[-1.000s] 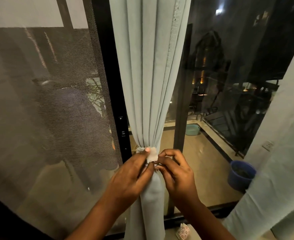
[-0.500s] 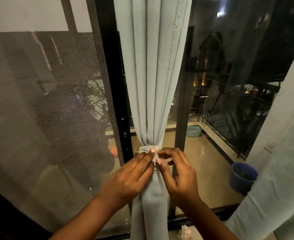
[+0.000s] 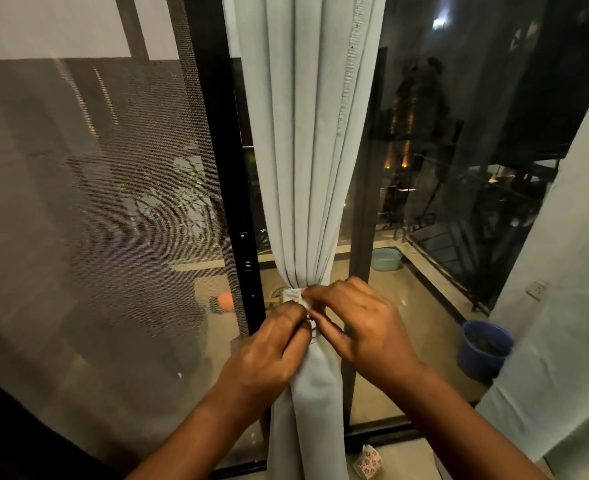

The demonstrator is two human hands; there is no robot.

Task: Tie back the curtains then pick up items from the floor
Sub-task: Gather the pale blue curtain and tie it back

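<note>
We face a dark-framed glass balcony door with a mesh screen leftward. The pale grey pleated curtain hangs vertically, gathered at our fingertips. Our left hand and right hand pinch the white fabric tie-back band there.

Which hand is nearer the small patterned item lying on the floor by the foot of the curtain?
Right, though only slightly. The right hand is up at the tie on the curtain, almost straight above the patterned item. The left hand works the same tie, further to its left.
</note>
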